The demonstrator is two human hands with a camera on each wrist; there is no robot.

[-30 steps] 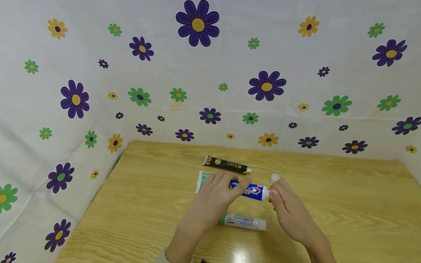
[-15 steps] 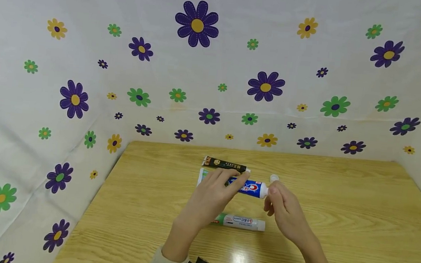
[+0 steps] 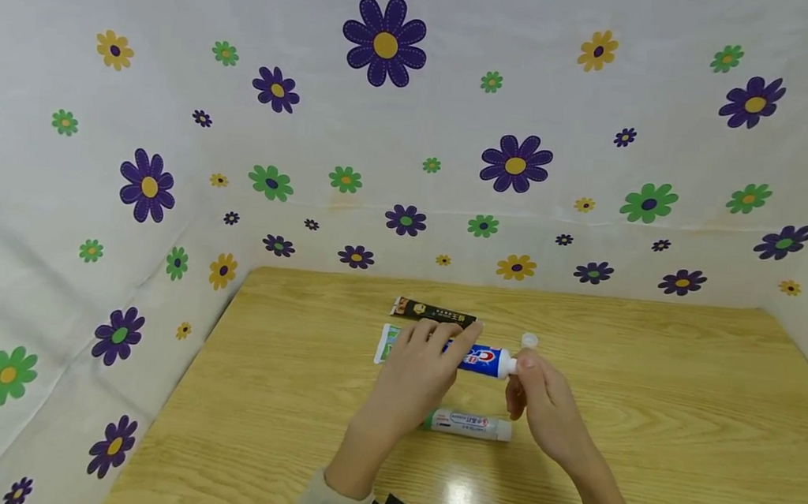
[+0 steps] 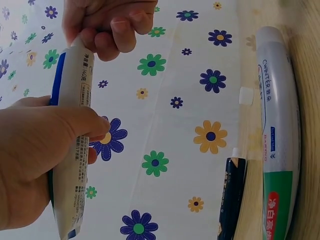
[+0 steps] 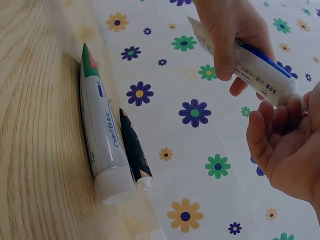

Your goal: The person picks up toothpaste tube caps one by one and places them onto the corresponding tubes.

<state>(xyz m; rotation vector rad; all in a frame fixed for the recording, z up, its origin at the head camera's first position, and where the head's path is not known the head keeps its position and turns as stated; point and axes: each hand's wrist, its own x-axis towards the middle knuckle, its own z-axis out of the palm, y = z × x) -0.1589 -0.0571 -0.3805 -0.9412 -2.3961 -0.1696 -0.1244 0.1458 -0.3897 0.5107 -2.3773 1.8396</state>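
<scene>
One round white cap is off, past the right hand pinching the blue-and-white toothpaste tube the left hand grips; work seems unfinished.

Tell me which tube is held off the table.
The blue tube, gripped by the left hand, with the right hand at its nozzle; the black tube and silver tube lie on the table.

It was a small screened-off work place, because flowered cloth surrounded a wooden surface on three sides.
</scene>
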